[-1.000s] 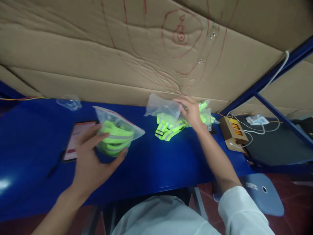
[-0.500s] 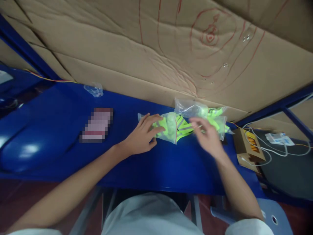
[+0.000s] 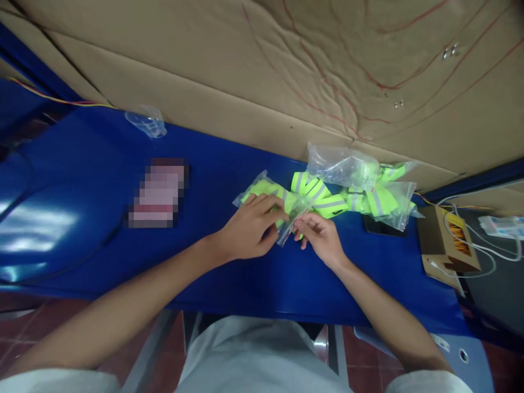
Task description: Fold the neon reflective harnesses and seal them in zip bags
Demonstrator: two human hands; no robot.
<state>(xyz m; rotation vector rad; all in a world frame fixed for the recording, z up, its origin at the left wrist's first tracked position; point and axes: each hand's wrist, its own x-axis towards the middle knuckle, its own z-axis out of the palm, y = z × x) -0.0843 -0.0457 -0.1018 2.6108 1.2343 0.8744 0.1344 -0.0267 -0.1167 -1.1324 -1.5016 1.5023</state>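
Note:
In front of me on the blue table lies a clear zip bag (image 3: 284, 238) with neon-yellow reflective straps inside. My right hand (image 3: 321, 234) pinches the bag's opening edge between thumb and fingers. On the bag's left part rests my left hand (image 3: 256, 226), its fingers curled and its thumb by the same edge, gripping the plastic. A neon-yellow strap with grey stripes (image 3: 327, 204) trails out to the right beyond the bag. Behind and to the right are another clear bag (image 3: 339, 166) and a bag of yellow straps (image 3: 395, 204).
A pixelated flat item (image 3: 159, 192) lies at left, below crumpled clear plastic (image 3: 147, 121). A dark flat object (image 3: 385, 226) sits under the right bag. Farther right are a cardboard box (image 3: 450, 243) and white cables (image 3: 487, 254). A cardboard wall (image 3: 213, 120) stands behind the table.
My right hand has come left from above the straps to the bag's opening and now pinches it. My left fingers have closed more on the bag. The camera view has shifted.

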